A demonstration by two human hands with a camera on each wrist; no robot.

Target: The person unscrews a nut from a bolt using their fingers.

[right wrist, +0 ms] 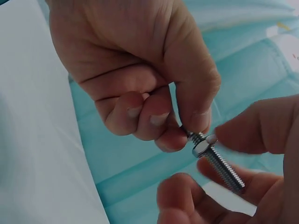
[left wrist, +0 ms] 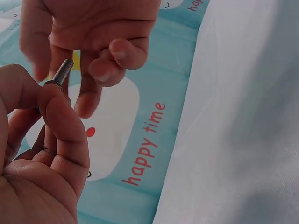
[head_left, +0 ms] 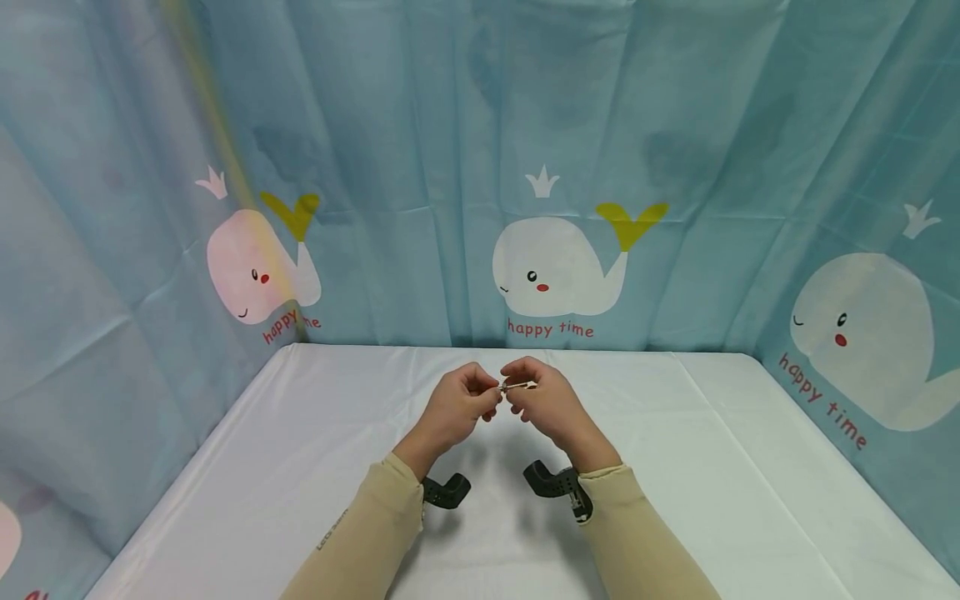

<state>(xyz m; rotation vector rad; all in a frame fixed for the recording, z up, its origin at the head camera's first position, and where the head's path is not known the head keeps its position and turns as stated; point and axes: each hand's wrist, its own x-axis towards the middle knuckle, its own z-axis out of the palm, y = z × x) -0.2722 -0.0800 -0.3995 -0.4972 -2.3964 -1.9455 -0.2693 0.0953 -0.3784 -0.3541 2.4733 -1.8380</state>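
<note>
A silver bolt [right wrist: 228, 174] with a threaded shank carries a hex nut [right wrist: 202, 148] partway along it. My left hand [head_left: 459, 402] pinches one end of the bolt between thumb and index finger, hiding that end. From the other side, my right hand [head_left: 546, 400] curls its thumb and index finger round the nut, fingertips right at its edges. The threaded end points toward the right palm. In the left wrist view the bolt tip [left wrist: 68, 65] stands out above the left fingertips, and the right thumb looks blurred. Both hands are held over the table.
A white cloth covers the table [head_left: 300, 467]. Behind it and at both sides hang blue curtains [head_left: 420, 167] printed with white whales. A black wrist mount [head_left: 447, 492] sits on the left wrist, and another black mount [head_left: 551, 481] on the right.
</note>
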